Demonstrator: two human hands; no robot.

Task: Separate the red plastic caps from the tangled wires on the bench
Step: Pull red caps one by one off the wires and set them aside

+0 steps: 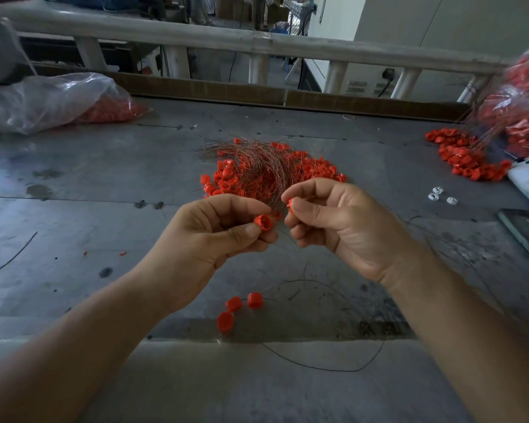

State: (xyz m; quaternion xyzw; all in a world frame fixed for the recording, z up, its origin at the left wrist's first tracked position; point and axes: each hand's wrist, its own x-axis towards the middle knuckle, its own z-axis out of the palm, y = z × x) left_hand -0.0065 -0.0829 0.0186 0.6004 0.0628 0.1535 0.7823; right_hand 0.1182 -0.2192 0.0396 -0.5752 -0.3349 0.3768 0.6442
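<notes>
Pinching a hollow round red cap (263, 222), the left grip (208, 239) sits mid-frame; the right grip (345, 227) pinches a second cap (290, 204) beside it. Just above, glossy caps (223, 182) tangle with thin coppery wires (257, 160) on the scuffed grey bench (104, 184).

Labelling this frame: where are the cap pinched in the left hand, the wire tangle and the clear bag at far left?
Pinched cap (263, 222): head view, its open mouth.
Wire tangle (257, 160): head view, middle of the bundle.
Clear bag (52, 99): head view, its crumpled top.
</notes>
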